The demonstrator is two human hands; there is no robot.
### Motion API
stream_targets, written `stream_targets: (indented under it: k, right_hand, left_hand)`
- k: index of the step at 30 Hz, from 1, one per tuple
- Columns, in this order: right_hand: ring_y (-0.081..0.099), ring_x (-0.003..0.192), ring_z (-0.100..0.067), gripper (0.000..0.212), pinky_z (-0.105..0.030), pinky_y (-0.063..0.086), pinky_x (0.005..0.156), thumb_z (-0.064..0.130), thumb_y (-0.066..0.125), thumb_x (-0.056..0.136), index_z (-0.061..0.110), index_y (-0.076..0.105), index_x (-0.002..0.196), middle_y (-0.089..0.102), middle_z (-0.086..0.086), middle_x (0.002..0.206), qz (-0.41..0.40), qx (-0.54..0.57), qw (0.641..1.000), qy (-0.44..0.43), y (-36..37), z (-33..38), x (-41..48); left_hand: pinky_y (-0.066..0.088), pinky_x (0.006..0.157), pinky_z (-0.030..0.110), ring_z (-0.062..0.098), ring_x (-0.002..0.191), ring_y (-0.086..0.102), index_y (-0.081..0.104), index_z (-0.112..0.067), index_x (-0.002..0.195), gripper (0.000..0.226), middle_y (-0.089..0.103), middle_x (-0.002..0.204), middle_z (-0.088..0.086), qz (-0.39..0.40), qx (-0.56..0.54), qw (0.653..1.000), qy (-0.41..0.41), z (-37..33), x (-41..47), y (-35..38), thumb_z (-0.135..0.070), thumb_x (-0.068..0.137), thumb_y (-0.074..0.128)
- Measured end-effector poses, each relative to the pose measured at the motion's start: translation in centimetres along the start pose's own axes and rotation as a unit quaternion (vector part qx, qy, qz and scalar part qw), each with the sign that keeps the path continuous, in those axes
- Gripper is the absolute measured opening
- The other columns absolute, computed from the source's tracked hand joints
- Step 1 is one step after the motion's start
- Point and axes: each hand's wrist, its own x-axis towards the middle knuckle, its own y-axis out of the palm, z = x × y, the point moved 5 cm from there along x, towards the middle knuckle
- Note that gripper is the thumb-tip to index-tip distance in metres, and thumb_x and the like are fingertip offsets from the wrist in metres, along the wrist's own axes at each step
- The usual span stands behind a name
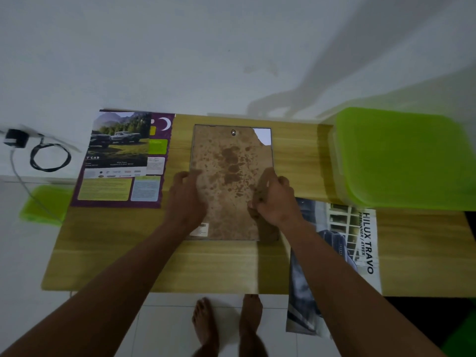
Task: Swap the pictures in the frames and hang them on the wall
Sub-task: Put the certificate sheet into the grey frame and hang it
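Note:
A picture frame [231,155] lies face down in the middle of the wooden table [206,266], its stained brown backing board up, a metal hanger near the top edge and a torn top-right corner showing white. My left hand [186,197] rests on the frame's left edge, fingers curled on it. My right hand [274,199] grips a brown flap at the backing's right edge. A car picture [119,144] lies on a purple poster [118,189] at the left. A "HILUX TRAVO" picture [342,253] hangs over the table's front edge at the right.
A green plastic box [404,158] stands at the table's back right. A second green lid [43,204] lies on the floor at the left, near a black adapter with coiled cable [38,153]. The white wall [206,47] rises behind the table. My bare feet [226,325] stand below.

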Motion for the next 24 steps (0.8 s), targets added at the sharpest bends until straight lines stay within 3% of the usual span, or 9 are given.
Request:
stream_targets:
  k: [3, 6, 9, 12, 15, 18, 20, 22, 24]
  right_hand:
    - [0.048, 0.117, -0.035, 0.089, -0.038, 0.045, 0.089, 0.031, 0.087, 0.070, 0.021, 0.030, 0.138, 0.052, -0.011, 0.124, -0.002, 0.050, 0.999, 0.023, -0.2, -0.3, 0.6]
    - [0.044, 0.125, -0.033, 0.102, -0.040, 0.045, 0.098, 0.032, 0.090, 0.067, 0.016, 0.029, 0.147, 0.050, -0.009, 0.135, 0.006, 0.084, 0.996, 0.036, -1.1, -0.2, 0.6]
    - [0.041, 0.132, -0.030, 0.116, -0.040, 0.042, 0.105, 0.032, 0.092, 0.064, 0.013, 0.022, 0.154, 0.044, -0.008, 0.143, 0.014, 0.120, 0.992, 0.041, -2.0, 0.0, 0.0]
    - [0.046, 0.124, -0.019, 0.108, -0.024, 0.041, 0.096, 0.023, 0.092, 0.066, 0.006, 0.029, 0.151, 0.048, -0.004, 0.140, 0.018, 0.189, 0.981, 0.044, -3.2, 0.8, -1.3]
    - [0.046, 0.107, -0.006, 0.092, -0.004, 0.041, 0.075, 0.006, 0.087, 0.071, 0.005, 0.036, 0.148, 0.053, 0.017, 0.109, 0.022, 0.267, 0.963, 0.020, -4.7, 2.6, -3.5]
    - [0.060, 0.107, -0.011, 0.063, -0.022, 0.051, 0.089, 0.012, 0.081, 0.080, 0.024, 0.048, 0.133, 0.062, 0.012, 0.115, 0.011, 0.302, 0.953, -0.011, -5.7, 4.6, -5.4]
    - [0.056, 0.118, -0.012, 0.050, -0.029, 0.047, 0.098, 0.027, 0.074, 0.089, 0.022, 0.051, 0.133, 0.058, 0.010, 0.125, -0.019, 0.285, 0.958, -0.035, -6.8, 6.9, -6.4]
    - [0.056, 0.120, -0.016, 0.053, -0.035, 0.050, 0.099, 0.047, 0.065, 0.090, 0.020, 0.054, 0.135, 0.057, 0.002, 0.134, -0.057, 0.285, 0.955, -0.055, -8.4, 9.7, -7.2]
    - [0.064, 0.109, -0.016, 0.061, -0.041, 0.055, 0.093, 0.066, 0.061, 0.083, 0.024, 0.060, 0.127, 0.065, 0.001, 0.124, -0.073, 0.330, 0.938, -0.074, -10.5, 12.9, -8.5]
  left_hand:
    - [0.051, 0.089, 0.045, 0.032, 0.112, 0.054, 0.032, -0.018, 0.143, 0.093, 0.053, 0.126, 0.011, 0.019, -0.087, 0.993, -0.078, 0.2, 0.7, -0.3, -0.008, 0.062, 0.077]
    - [0.050, 0.074, 0.031, 0.023, 0.102, 0.057, 0.041, -0.006, 0.139, 0.086, 0.058, 0.110, 0.000, 0.048, -0.186, 0.974, -0.123, 0.4, 0.7, -1.4, 0.003, 0.063, 0.080]
    - [0.054, 0.059, 0.022, 0.021, 0.097, 0.064, 0.042, -0.020, 0.142, 0.093, 0.063, 0.110, 0.001, 0.107, -0.296, 0.939, -0.137, 0.5, 0.2, -1.9, 0.008, 0.062, 0.080]
    - [0.059, 0.076, 0.041, 0.030, 0.104, 0.064, 0.033, -0.036, 0.145, 0.097, 0.062, 0.120, 0.007, 0.137, -0.381, 0.904, -0.134, 0.1, -0.8, -3.0, 0.008, 0.070, 0.075]
    - [0.056, 0.084, 0.053, 0.031, 0.109, 0.064, 0.024, -0.044, 0.148, 0.100, 0.058, 0.132, 0.006, 0.142, -0.435, 0.885, -0.089, -1.3, -2.1, -4.9, 0.012, 0.077, 0.067]
    - [0.059, 0.077, 0.045, 0.024, 0.102, 0.068, 0.028, -0.043, 0.146, 0.096, 0.065, 0.122, -0.006, 0.101, -0.443, 0.891, -0.017, -3.3, -3.4, -8.0, 0.016, 0.078, 0.063]
    - [0.060, 0.075, 0.039, 0.019, 0.102, 0.068, 0.023, -0.042, 0.148, 0.098, 0.063, 0.125, -0.004, 0.059, -0.389, 0.918, 0.042, -5.3, -4.8, -9.9, 0.013, 0.079, 0.065]
    - [0.059, 0.079, 0.033, 0.014, 0.106, 0.066, 0.018, -0.040, 0.152, 0.099, 0.058, 0.133, -0.002, -0.007, -0.273, 0.955, 0.118, -7.3, -6.3, -11.4, 0.004, 0.079, 0.068]
    - [0.056, 0.081, 0.025, 0.010, 0.104, 0.065, 0.017, -0.039, 0.152, 0.100, 0.058, 0.133, -0.006, -0.057, -0.168, 0.967, 0.184, -9.7, -8.1, -12.4, 0.002, 0.075, 0.064]
